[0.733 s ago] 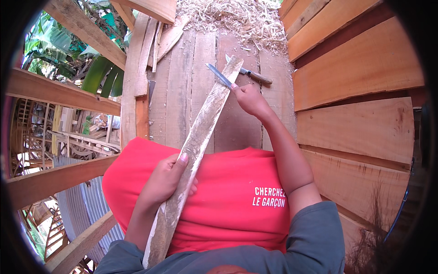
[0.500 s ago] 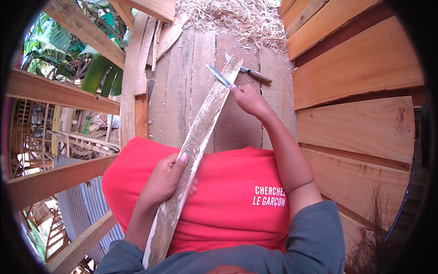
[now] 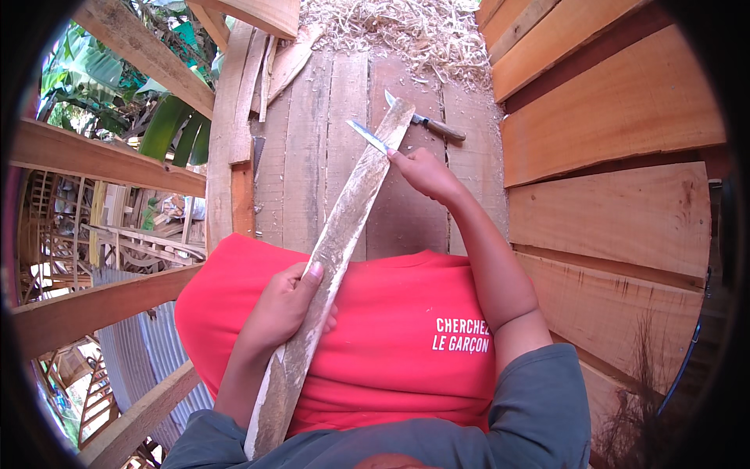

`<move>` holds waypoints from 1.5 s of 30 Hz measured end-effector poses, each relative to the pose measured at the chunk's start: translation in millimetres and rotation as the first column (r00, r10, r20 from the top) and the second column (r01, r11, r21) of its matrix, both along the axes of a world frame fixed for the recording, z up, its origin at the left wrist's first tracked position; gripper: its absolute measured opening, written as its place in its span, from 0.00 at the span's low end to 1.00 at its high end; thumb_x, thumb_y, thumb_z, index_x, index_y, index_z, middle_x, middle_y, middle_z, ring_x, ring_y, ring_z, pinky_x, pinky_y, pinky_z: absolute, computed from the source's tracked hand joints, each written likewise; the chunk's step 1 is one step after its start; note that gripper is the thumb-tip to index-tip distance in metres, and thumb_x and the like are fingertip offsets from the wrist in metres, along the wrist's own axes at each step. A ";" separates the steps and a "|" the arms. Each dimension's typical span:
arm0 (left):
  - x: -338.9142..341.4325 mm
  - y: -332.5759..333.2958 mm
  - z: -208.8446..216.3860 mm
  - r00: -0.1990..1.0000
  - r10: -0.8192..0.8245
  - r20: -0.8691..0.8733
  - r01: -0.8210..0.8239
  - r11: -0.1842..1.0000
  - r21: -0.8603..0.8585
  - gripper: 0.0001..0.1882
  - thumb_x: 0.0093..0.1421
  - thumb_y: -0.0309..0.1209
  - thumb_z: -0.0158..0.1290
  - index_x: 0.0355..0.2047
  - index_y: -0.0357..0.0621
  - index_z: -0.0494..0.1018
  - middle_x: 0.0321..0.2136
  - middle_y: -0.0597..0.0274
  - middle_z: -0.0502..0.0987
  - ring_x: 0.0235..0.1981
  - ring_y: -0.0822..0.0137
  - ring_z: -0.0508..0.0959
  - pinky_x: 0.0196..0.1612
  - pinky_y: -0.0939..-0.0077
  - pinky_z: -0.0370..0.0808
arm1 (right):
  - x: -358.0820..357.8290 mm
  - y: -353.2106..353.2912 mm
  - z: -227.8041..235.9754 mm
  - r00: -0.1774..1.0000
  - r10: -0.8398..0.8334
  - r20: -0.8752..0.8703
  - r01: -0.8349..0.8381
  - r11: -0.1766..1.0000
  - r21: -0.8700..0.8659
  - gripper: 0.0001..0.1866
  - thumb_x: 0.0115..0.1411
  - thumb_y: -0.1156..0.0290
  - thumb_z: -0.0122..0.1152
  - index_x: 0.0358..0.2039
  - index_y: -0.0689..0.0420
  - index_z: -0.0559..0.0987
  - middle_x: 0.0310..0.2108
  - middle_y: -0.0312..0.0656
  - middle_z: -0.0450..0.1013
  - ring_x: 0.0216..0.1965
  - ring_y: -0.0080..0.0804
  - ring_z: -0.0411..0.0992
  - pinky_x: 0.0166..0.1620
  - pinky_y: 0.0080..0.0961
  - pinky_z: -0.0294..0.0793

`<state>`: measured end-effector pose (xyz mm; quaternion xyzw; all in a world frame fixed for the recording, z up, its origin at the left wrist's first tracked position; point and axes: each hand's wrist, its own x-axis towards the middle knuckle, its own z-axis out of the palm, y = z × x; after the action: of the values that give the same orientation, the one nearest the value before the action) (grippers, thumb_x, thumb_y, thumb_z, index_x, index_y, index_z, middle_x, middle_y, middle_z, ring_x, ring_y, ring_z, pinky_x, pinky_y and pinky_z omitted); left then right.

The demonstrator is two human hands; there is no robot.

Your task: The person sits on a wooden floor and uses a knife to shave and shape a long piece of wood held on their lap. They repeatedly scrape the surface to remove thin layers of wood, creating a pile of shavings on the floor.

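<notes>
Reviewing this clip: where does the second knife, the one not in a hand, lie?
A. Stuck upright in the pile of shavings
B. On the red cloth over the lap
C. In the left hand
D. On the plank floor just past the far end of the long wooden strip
D: the spare knife lies flat on the plank floor beyond the tip of the wooden strip, while the right hand holds another blade against the strip.
</notes>
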<state>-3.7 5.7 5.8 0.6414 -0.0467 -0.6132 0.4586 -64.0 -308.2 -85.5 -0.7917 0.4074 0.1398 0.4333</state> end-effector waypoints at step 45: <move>8.1 -2.8 -6.3 0.990 0.139 -0.031 -0.141 0.988 -0.055 0.25 0.75 0.46 0.39 0.47 0.31 0.71 0.26 0.51 0.80 0.23 0.63 0.82 0.28 0.71 0.82 | -16.6 13.6 14.7 0.835 0.294 0.464 -0.297 0.952 -0.069 0.17 0.70 0.59 0.54 0.36 0.61 0.80 0.26 0.48 0.77 0.27 0.40 0.74 0.36 0.36 0.72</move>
<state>4.4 2.9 -0.5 0.6213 -0.0125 -0.5867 0.5192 -80.6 -294.5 -70.8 -0.8538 0.1630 0.0102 0.4943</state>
